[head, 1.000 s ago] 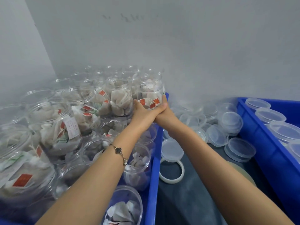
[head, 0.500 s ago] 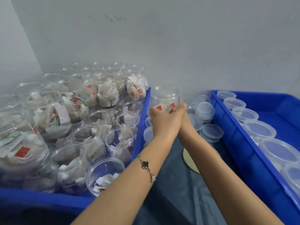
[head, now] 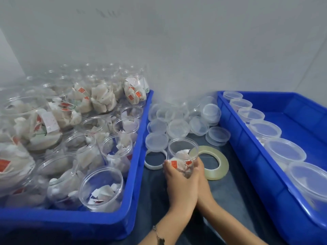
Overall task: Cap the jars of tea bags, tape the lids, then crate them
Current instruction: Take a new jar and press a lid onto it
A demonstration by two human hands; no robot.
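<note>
A: Where's the jar (head: 182,156) at the moment?

B: Between the two crates, over the dark table (head: 230,191), just near of the loose lids (head: 178,129). Both hands are wrapped round its lower half, left hand (head: 178,183) on the left side, right hand (head: 201,175) on the right, fingers closed on it. It's upright, mouth open, tea bags (head: 182,156) sitting low inside.

A: Is it down on the table?

B: Can't tell; the hands hide the base.

A: So what makes the capping go well?

B: I'd set it flat first, clear of the tape roll (head: 210,162) that lies just right of it and the spare ring (head: 154,160) just left. Standing on either would tilt it. Then keep one hand on the body and free the other for a lid; the nearest single one (head: 156,141) lies just beyond the jar to the left.

A: Anything to watch?

B: Clear plastic looks slick and thin, so hold firmly without squashing the mouth out of round. Check no tag or string pokes over the rim. Seat the lid level before turning or pressing, or it'll likely catch crooked.

A: And after?

B: Tape's right there, then the right crate (head: 235,138), where capped jars (head: 264,129) already stand in a row along its left wall. The left crate (head: 139,138) holds the open ones (head: 102,188).
</note>
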